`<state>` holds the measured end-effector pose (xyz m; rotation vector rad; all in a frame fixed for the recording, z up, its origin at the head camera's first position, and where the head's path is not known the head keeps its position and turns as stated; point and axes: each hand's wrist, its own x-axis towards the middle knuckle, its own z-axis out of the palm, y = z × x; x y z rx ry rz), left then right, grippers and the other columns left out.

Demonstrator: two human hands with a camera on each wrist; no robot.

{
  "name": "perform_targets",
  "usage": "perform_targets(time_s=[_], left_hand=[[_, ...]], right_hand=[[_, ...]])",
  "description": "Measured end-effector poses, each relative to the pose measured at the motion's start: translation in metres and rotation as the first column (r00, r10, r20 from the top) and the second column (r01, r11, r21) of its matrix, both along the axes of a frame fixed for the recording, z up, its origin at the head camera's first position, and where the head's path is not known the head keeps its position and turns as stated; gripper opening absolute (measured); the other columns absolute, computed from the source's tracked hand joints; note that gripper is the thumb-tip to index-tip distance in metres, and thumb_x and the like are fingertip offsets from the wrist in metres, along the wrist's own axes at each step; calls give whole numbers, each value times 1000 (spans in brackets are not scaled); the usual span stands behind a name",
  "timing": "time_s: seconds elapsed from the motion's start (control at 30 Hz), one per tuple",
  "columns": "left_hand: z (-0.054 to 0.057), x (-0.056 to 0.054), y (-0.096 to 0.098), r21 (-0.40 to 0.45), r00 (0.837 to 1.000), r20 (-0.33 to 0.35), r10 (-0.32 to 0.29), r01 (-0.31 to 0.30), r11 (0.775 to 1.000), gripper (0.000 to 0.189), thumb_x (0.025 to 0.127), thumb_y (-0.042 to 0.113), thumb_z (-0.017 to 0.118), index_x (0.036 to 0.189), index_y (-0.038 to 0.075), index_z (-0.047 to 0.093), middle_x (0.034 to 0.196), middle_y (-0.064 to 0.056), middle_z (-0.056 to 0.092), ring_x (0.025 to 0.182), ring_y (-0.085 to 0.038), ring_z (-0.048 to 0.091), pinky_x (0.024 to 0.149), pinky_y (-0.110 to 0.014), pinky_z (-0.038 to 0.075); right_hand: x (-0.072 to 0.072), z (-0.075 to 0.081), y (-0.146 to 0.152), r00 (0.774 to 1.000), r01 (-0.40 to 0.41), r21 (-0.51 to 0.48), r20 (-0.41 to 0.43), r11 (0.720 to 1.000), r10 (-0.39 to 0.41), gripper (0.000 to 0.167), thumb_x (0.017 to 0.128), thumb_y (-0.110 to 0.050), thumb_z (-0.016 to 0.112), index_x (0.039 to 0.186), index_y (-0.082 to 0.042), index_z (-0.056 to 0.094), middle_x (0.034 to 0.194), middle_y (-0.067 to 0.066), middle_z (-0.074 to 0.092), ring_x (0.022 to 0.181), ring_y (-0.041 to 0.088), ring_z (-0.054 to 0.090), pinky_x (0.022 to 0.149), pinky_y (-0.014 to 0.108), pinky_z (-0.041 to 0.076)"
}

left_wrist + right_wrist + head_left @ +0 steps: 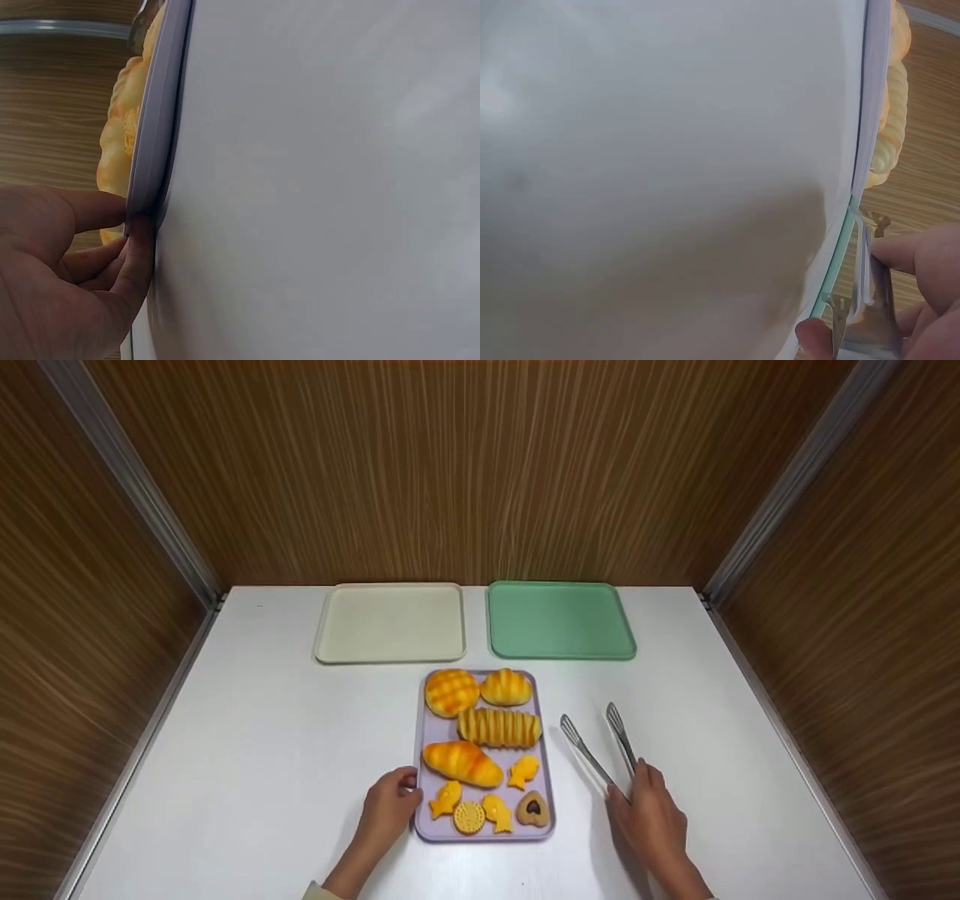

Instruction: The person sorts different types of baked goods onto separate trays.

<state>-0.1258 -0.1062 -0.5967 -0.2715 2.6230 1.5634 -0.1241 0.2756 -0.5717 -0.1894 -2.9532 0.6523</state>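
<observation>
My left hand (388,808) pinches the left rim of a lavender tray (439,729) between thumb and fingers; the left wrist view shows the fingertips at the tray edge (156,142). On this tray lie a round crosshatched bun (451,692), a small roll (506,688), a ridged loaf (500,728) and a croissant-like bread (463,763). Nearer me sit fish-shaped pieces (524,771), a round waffle-patterned biscuit (469,817) and a heart-shaped cookie (533,808). Right of the tray, my right hand (651,819) holds metal tongs (590,757), their slotted ends spread apart and pointing away from me.
A cream tray (396,624) and a green tray (560,620) lie side by side at the back of the white table (247,735). Wood-grain panels (465,472) wall in the back and both sides.
</observation>
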Motion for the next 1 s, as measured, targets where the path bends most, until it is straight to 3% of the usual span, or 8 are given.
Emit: perform_targets(time_s=[0.37,0.67,1.0], left_hand=[[1,1,1,-37,1000,-16,-6,5,999,32,91,7,66,122,-4,65,102,-8,66,88,-17,60,77,-28,55],[1,2,1,-23,1000,-16,2,-2,1000,32,92,7,65,122,-2,65,102,-8,66,88,-17,60,77,-28,54],[-1,3,1,-20,999,-52,4,-5,1000,31,91,5,66,121,-3,65,101,-9,66,88,-17,60,76,-28,54]], right_hand=[[-5,1,-1,1000,-6,12,-24,1000,6,67,94,-23,70,140,18,42,133,38,53,119,51,58,92,64,50],[-6,0,3,997,-31,3,-74,1000,31,75,84,-26,81,133,21,48,119,37,62,108,52,63,88,60,52],[-6,1,5,995,-46,-31,-95,998,43,62,92,-21,73,140,9,48,130,29,60,119,45,59,92,62,50]])
